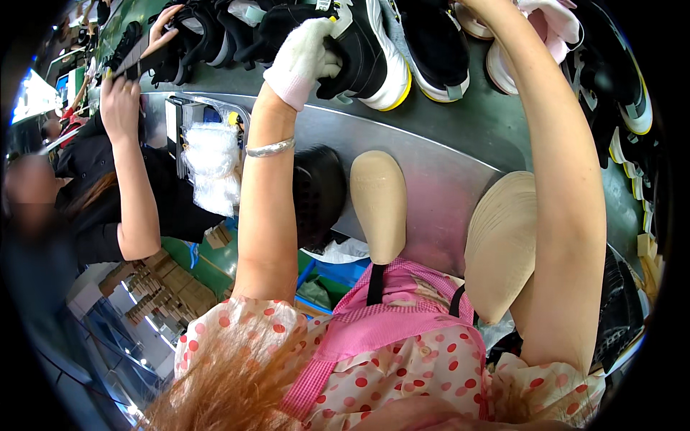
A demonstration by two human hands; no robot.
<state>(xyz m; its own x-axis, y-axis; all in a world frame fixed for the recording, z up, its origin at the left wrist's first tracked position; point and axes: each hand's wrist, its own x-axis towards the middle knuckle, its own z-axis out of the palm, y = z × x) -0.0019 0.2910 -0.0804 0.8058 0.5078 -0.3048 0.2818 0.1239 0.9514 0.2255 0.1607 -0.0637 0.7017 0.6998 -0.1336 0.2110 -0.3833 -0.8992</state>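
Observation:
My left hand (305, 57), in a white knit glove with a bracelet at the wrist, has its fingers curled round the edge of a black shoe (363, 61) with a white sole and yellow trim. My right arm (560, 165) reaches up past the top edge, so the right hand is cut off. Below its wrist stand another black shoe (431, 47) and pink shoes (550, 36). Nearer me, a single beige insole (379, 201) and a stack of beige insoles (503, 244) lie at the near edge of the grey work surface (431, 172).
Several black shoes (208, 32) line the far left, where another person's hands (121, 104) work. Clear plastic-wrapped packs (212, 158) sit in a wire rack left of my arm. A dark perforated thing (316, 190) is beside the insole. More shoes (632, 108) crowd the right.

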